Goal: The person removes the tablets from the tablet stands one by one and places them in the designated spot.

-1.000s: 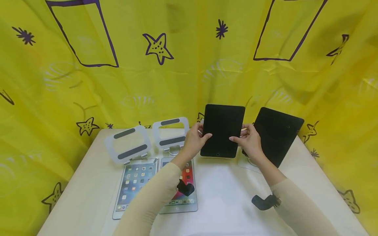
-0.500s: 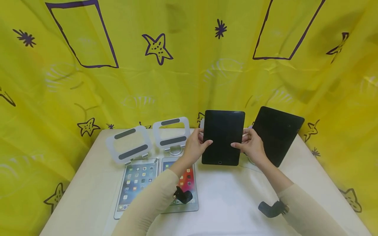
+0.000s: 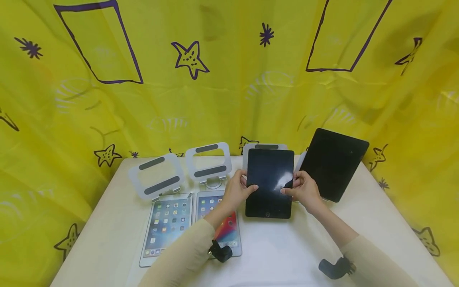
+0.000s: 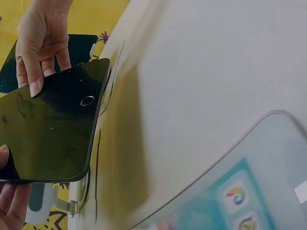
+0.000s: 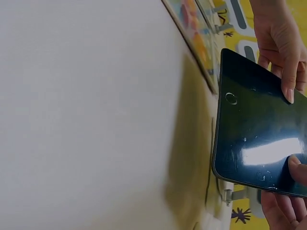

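Note:
Both hands hold a black tablet (image 3: 267,187) with a round home button at its lower end. My left hand (image 3: 236,191) grips its left edge, thumb on the glass and fingers behind. On the opposite edge, my right hand (image 3: 306,192) pinches it the same way. Just behind the tablet stands a white tablet stand (image 3: 245,157), mostly hidden, its top grey pad showing above. In the left wrist view the tablet (image 4: 53,124) is tilted over the white table, casting a shadow. Light glares off the glass (image 5: 264,129) in the right wrist view.
Another black tablet (image 3: 333,165) leans on a stand at the right. Two more white stands with grey pads (image 3: 161,185) (image 3: 209,172) are at the back left. Before them lie two white tablets (image 3: 168,223) (image 3: 208,203) with lit screens. A yellow curtain (image 3: 229,103) hangs behind the table.
Both hands have brought the black tablet down and toward me, away from the stand. The stand's top now shows behind it. The other tablets and stands keep their places.

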A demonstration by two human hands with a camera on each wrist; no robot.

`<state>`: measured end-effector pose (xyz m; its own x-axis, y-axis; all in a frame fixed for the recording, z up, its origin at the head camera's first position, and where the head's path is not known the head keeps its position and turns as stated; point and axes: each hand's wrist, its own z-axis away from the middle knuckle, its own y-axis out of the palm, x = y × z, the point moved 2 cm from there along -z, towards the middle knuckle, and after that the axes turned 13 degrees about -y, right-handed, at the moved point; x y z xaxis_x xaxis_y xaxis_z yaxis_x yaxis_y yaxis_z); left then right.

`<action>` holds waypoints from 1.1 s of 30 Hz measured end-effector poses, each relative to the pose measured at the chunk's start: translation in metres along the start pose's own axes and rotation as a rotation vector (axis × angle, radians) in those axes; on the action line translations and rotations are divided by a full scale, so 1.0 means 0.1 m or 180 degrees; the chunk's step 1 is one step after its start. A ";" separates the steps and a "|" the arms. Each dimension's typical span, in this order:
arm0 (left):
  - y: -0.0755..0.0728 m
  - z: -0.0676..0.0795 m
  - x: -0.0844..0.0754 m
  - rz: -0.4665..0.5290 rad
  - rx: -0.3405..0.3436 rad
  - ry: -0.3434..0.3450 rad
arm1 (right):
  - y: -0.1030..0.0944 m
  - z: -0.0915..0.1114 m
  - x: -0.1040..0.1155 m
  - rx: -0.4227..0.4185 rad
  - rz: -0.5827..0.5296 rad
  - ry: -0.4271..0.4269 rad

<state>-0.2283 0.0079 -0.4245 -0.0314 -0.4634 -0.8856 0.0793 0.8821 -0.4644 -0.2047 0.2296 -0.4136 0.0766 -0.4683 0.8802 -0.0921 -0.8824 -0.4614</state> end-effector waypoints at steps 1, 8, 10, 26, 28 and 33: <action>0.01 0.02 0.02 0.0007 -0.0005 -0.0007 | 0.01 0.01 -0.01 0.0008 -0.0012 0.0021; 0.06 0.13 0.17 0.0099 0.0051 -0.0179 | 0.08 0.10 -0.09 0.0135 0.0006 0.0170; 0.07 0.16 0.20 0.0114 0.0048 -0.0256 | 0.09 0.11 -0.10 0.0147 0.0035 0.0165; 0.16 0.39 0.43 0.0140 -0.0001 -0.0436 | 0.22 0.26 -0.25 0.0332 0.0193 0.0285; 0.16 0.41 0.45 0.0150 -0.0012 -0.0416 | 0.22 0.27 -0.26 0.0341 0.0179 0.0270; 0.17 0.46 0.47 0.0221 0.0074 -0.0488 | 0.23 0.31 -0.26 0.0374 0.0108 0.0249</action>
<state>-0.1829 -0.0025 -0.4741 0.1272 -0.4106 -0.9029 0.0992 0.9110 -0.4003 -0.1782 0.2203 -0.4505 -0.0027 -0.4971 0.8677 0.0240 -0.8675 -0.4969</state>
